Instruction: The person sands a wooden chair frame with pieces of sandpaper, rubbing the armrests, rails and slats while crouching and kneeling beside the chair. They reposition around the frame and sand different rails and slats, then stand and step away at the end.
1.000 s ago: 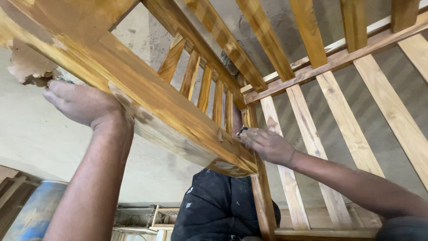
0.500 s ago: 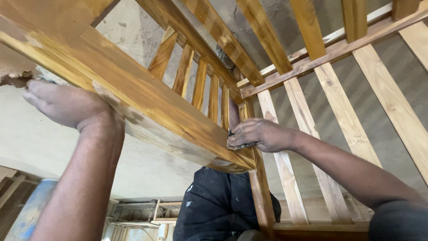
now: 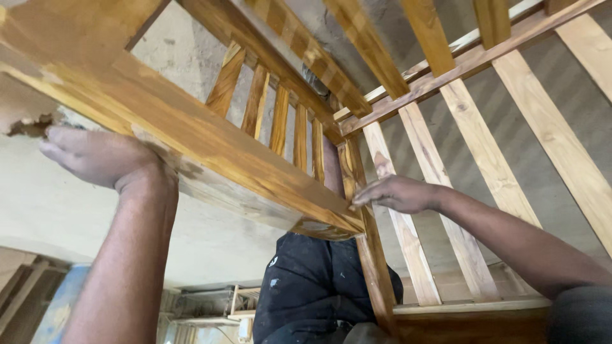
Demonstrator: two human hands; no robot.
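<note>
Wood rail: left hand pressed flat beneath it, right hand pinching its end; could slip, I reckon.

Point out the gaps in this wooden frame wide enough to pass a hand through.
The widest gaps lie between the pale slats on the right, above the right hand. Another opening sits above the thick beam, left of the short spindles. The spindles themselves stand tightly packed. The left hand presses against the beam's lower edge.
</note>
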